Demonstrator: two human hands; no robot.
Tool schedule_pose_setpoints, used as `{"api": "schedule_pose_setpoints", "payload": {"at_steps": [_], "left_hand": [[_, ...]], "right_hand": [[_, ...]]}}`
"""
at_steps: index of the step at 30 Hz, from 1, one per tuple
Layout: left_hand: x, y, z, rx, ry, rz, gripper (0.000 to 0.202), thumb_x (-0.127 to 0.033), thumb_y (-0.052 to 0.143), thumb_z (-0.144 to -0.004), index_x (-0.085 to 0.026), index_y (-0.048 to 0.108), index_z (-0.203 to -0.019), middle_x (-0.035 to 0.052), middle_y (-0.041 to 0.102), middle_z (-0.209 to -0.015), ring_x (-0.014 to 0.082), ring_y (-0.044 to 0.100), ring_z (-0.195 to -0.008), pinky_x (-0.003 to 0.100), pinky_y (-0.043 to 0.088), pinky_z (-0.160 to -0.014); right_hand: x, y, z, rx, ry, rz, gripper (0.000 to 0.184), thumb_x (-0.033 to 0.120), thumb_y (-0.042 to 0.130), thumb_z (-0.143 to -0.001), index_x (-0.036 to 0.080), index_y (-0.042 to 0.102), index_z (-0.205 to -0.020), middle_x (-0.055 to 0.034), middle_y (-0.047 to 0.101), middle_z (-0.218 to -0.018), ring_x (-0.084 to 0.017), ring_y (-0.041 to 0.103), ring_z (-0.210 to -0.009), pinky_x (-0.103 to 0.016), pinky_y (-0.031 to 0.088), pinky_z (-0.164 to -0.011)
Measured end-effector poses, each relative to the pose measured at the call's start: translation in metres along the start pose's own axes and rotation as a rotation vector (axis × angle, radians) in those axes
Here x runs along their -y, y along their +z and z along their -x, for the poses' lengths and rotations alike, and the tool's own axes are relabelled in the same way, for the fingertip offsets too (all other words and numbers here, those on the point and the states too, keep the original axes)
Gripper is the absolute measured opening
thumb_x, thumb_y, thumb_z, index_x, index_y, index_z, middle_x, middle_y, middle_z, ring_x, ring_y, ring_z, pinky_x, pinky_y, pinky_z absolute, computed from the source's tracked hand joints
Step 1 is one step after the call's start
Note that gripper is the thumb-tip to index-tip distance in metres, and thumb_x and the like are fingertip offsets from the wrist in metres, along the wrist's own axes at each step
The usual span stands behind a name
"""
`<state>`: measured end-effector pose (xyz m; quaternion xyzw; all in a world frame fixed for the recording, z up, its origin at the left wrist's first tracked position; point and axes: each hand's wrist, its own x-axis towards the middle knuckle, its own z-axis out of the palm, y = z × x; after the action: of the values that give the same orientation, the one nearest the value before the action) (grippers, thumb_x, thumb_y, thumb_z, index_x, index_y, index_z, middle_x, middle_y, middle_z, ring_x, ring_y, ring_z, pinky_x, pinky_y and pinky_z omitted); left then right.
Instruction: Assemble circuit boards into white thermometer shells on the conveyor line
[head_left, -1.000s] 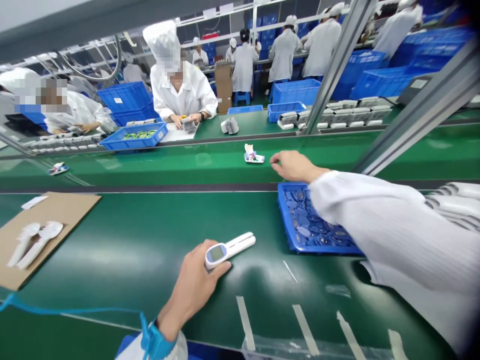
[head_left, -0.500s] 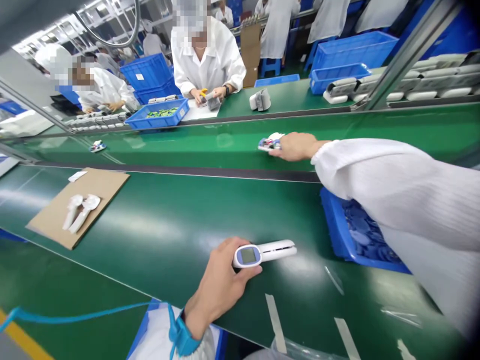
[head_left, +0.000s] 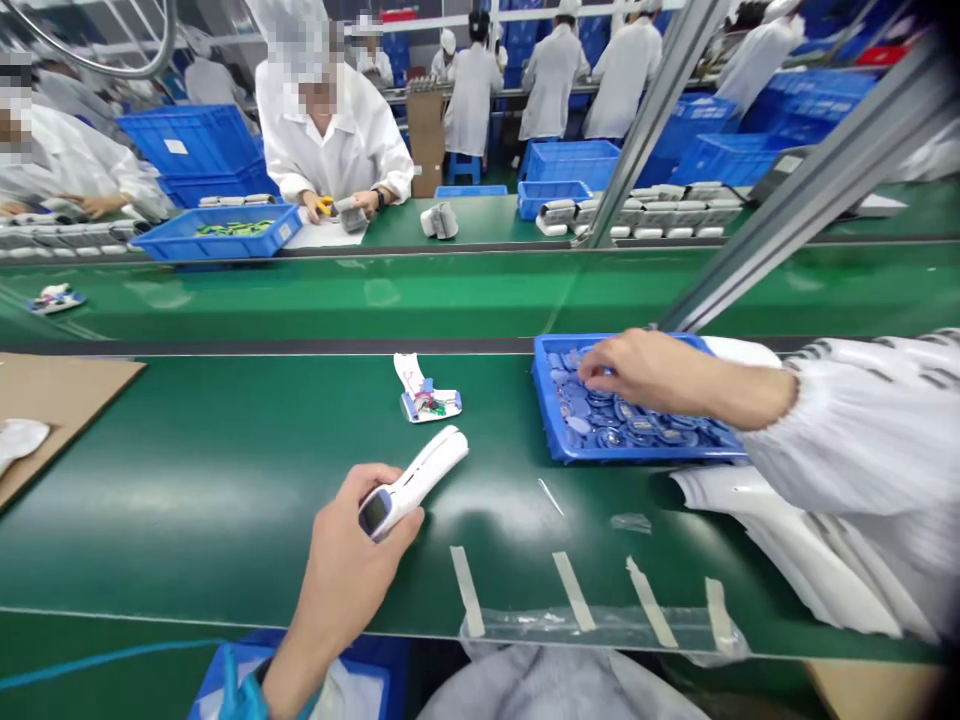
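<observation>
My left hand [head_left: 349,560] grips the display end of a white handheld thermometer [head_left: 412,482], which lies tilted on the green bench [head_left: 225,480]. Just beyond it rests a small open device shell with coloured wires [head_left: 426,395]. My right hand [head_left: 637,368] reaches into a shallow blue tray [head_left: 547,420] of several small bluish round parts, its fingers curled and pinching down among them; what they hold is hidden.
A cardboard sheet [head_left: 60,400] with a white shell lies at the left. Tape strips [head_left: 574,590] stick to the near edge. White housings [head_left: 787,540] pile up at the right. A slanted metal post [head_left: 795,200] crosses behind. Co-workers in white sit beyond the conveyor [head_left: 375,295].
My right hand has brought the wired device shell back from the conveyor, set it on the bench, and gone into the blue tray. My left hand has turned the thermometer more upright.
</observation>
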<state>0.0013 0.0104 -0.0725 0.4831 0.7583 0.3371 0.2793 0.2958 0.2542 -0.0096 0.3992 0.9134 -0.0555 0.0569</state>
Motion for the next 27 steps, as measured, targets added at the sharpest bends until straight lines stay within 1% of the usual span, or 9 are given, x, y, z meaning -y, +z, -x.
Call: {"api": "schedule_pose_setpoints", "payload": {"at_steps": [3,6,10,12,16,18,21,23,27], "left_hand": [[-0.012,0.012,0.001,0.160,-0.055,0.186,0.037,-0.051,0.069,-0.086,-0.019,0.061,-0.103,0.0041,0.069,-0.092,0.0210,0.063,-0.079,0.029,0.047,-0.068],[-0.020,0.032,0.005,0.309,-0.078,0.328,0.045,-0.060,0.065,-0.088,-0.016,0.061,-0.095,0.0059,0.067,-0.085,0.0219,0.063,-0.080,0.030,0.046,-0.069],[-0.025,0.055,0.015,0.374,-0.084,0.379,0.046,-0.060,0.068,-0.087,-0.016,0.061,-0.098,0.0068,0.066,-0.089,0.0205,0.060,-0.081,0.029,0.044,-0.070],[-0.028,0.061,0.019,0.383,-0.090,0.377,0.047,-0.062,0.062,-0.090,-0.016,0.061,-0.098,0.0073,0.067,-0.090,0.0199,0.060,-0.080,0.029,0.044,-0.070],[-0.034,0.062,0.022,0.392,-0.134,0.380,0.052,-0.067,0.052,-0.095,-0.016,0.062,-0.095,0.0076,0.067,-0.090,0.0184,0.059,-0.077,0.029,0.043,-0.068],[-0.037,0.061,0.021,0.388,-0.156,0.392,0.051,-0.066,0.054,-0.094,-0.016,0.062,-0.098,0.0077,0.068,-0.093,0.0183,0.060,-0.078,0.029,0.044,-0.068],[-0.043,0.058,0.018,0.361,-0.144,0.384,0.051,-0.067,0.057,-0.092,-0.016,0.062,-0.096,0.0066,0.068,-0.090,0.0174,0.059,-0.075,0.028,0.043,-0.065],[-0.048,0.054,0.016,0.360,-0.111,0.359,0.051,-0.067,0.057,-0.092,-0.016,0.061,-0.094,0.0053,0.066,-0.086,0.0168,0.057,-0.073,0.028,0.042,-0.064],[-0.060,0.046,0.017,0.352,0.008,0.224,0.044,-0.062,0.056,-0.095,-0.019,0.061,-0.094,0.0022,0.063,-0.084,0.0167,0.056,-0.075,0.027,0.040,-0.066]], "right_hand": [[0.001,0.030,0.018,0.020,0.079,-0.046,0.024,0.037,0.067,-0.091,0.020,0.078,-0.105,-0.0089,0.078,-0.098,-0.024,0.073,-0.088,-0.032,0.051,-0.077],[0.013,0.051,0.016,-0.011,0.194,-0.095,0.026,0.036,0.071,-0.089,0.018,0.077,-0.107,-0.0114,0.077,-0.093,-0.025,0.073,-0.085,-0.032,0.050,-0.074],[0.019,0.060,0.010,-0.073,0.273,-0.178,0.014,0.031,0.070,-0.089,0.020,0.077,-0.094,-0.0058,0.077,-0.083,-0.020,0.071,-0.080,-0.027,0.045,-0.069],[0.019,0.061,0.011,-0.130,0.285,-0.200,0.021,0.032,0.060,-0.096,0.020,0.076,-0.090,-0.0067,0.076,-0.082,-0.020,0.070,-0.079,-0.028,0.043,-0.070],[0.022,0.057,0.022,-0.243,0.265,-0.250,0.034,0.031,0.046,-0.101,0.018,0.074,-0.086,-0.0089,0.076,-0.089,-0.021,0.067,-0.081,-0.030,0.040,-0.072],[0.026,0.052,0.035,-0.277,0.266,-0.291,0.036,0.033,0.044,-0.101,0.018,0.073,-0.085,-0.0060,0.074,-0.081,-0.019,0.064,-0.072,-0.030,0.040,-0.069],[0.035,0.044,0.066,-0.311,0.291,-0.366,0.032,0.036,0.044,-0.099,0.019,0.068,-0.086,-0.0015,0.069,-0.071,-0.016,0.059,-0.060,-0.029,0.041,-0.064],[0.044,0.044,0.092,-0.345,0.306,-0.455,0.026,0.034,0.046,-0.098,0.021,0.059,-0.080,-0.0020,0.071,-0.076,-0.017,0.064,-0.068,-0.028,0.044,-0.064],[0.072,0.076,0.138,-0.447,0.289,-0.447,0.014,0.026,0.045,-0.097,0.022,0.055,-0.088,-0.0055,0.071,-0.085,-0.019,0.068,-0.075,-0.027,0.049,-0.060]]}}
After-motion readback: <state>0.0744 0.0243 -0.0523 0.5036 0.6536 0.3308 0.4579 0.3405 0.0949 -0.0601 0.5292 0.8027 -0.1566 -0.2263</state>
